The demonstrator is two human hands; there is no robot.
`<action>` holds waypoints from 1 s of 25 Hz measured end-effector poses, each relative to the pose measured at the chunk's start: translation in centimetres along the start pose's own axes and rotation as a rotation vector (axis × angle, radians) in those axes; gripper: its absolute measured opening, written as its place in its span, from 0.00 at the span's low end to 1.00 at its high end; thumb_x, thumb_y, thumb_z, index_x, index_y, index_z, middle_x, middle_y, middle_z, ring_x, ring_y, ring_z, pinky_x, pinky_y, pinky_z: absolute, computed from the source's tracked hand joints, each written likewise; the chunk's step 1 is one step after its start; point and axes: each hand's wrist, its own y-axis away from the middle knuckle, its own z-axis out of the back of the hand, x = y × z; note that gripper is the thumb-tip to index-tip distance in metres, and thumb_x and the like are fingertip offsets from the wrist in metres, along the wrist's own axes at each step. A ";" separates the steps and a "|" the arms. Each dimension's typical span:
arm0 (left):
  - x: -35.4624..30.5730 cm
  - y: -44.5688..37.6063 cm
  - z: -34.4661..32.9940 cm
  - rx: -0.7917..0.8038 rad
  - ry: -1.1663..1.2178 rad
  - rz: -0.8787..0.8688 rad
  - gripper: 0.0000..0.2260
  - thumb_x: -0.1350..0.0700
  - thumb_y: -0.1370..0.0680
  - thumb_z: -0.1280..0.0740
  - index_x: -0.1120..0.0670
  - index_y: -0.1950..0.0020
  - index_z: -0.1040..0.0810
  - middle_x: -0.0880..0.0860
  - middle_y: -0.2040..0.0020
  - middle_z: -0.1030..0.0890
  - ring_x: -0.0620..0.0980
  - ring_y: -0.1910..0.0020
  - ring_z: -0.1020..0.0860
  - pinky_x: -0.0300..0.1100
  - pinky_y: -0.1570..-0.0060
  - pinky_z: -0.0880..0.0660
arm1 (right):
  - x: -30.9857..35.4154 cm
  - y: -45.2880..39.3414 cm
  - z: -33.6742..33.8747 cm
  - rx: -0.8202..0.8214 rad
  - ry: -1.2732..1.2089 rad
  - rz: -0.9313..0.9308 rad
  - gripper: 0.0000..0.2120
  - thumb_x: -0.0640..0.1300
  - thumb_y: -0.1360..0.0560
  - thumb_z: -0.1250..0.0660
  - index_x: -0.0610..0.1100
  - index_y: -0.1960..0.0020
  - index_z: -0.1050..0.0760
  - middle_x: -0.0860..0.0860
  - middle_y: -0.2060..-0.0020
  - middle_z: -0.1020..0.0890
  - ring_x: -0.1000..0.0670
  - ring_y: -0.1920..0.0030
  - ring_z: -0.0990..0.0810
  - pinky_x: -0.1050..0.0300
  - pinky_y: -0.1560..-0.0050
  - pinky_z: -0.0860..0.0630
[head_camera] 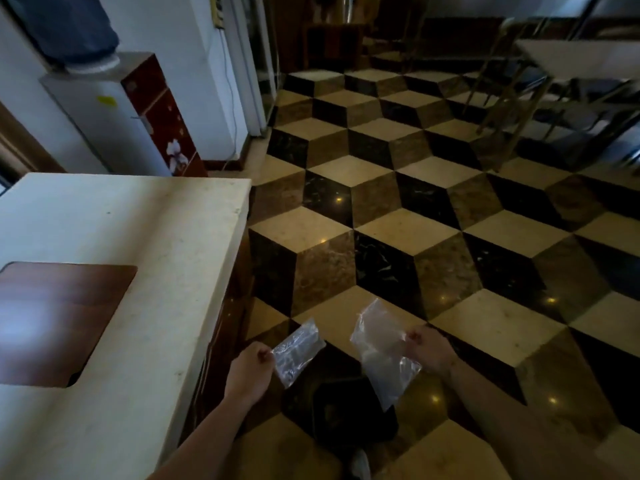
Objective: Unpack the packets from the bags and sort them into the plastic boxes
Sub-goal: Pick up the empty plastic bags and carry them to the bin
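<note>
My left hand point(250, 370) pinches a small clear plastic packet point(298, 351) by its near corner, low in the head view. My right hand point(429, 351) grips a larger clear plastic bag point(379, 351), which hangs crumpled to the left of the fingers. Both are held over the floor, just right of the counter's edge, with a gap between them. What is inside the packet is too blurred to tell. No plastic boxes are in view.
A cream counter point(145, 271) with a brown inset panel point(55, 323) fills the left. A dark bin point(349, 414) sits on the cube-patterned floor below my hands. A water dispenser point(114, 112) stands at back left; folding table legs point(540, 81) at back right.
</note>
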 end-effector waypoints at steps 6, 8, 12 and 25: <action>-2.5 -0.8 -4.4 0.065 -0.033 0.003 0.03 0.53 0.20 0.36 0.50 0.48 0.24 0.48 0.59 0.20 0.46 0.63 0.21 0.39 0.64 0.26 | -5.3 -0.7 1.4 0.044 -0.094 -0.117 0.05 0.43 0.23 0.35 0.42 0.52 0.23 0.45 0.57 0.19 0.46 0.53 0.20 0.51 0.49 0.24; -2.3 -1.7 -5.8 0.093 -0.061 0.030 0.03 0.53 0.20 0.37 0.49 0.48 0.23 0.47 0.59 0.20 0.46 0.63 0.21 0.42 0.62 0.24 | -6.9 -1.3 0.3 0.057 -0.111 -0.151 0.03 0.43 0.23 0.35 0.45 0.53 0.23 0.48 0.59 0.19 0.47 0.55 0.20 0.52 0.50 0.23; -0.3 -4.3 -10.4 0.134 -0.081 0.092 0.05 0.53 0.20 0.37 0.51 0.46 0.23 0.47 0.58 0.20 0.44 0.62 0.22 0.40 0.64 0.27 | -10.5 -3.5 -3.7 0.116 -0.128 -0.255 0.03 0.40 0.23 0.35 0.42 0.53 0.23 0.49 0.61 0.22 0.48 0.58 0.22 0.53 0.55 0.25; 17.2 -11.9 -35.0 0.400 0.127 0.691 0.05 0.59 0.23 0.36 0.53 0.49 0.22 0.54 0.57 0.20 0.51 0.61 0.24 0.43 0.63 0.29 | -27.1 -18.1 -26.1 0.224 -0.140 -0.507 0.08 0.41 0.26 0.36 0.50 0.49 0.24 0.49 0.56 0.19 0.50 0.59 0.21 0.58 0.66 0.28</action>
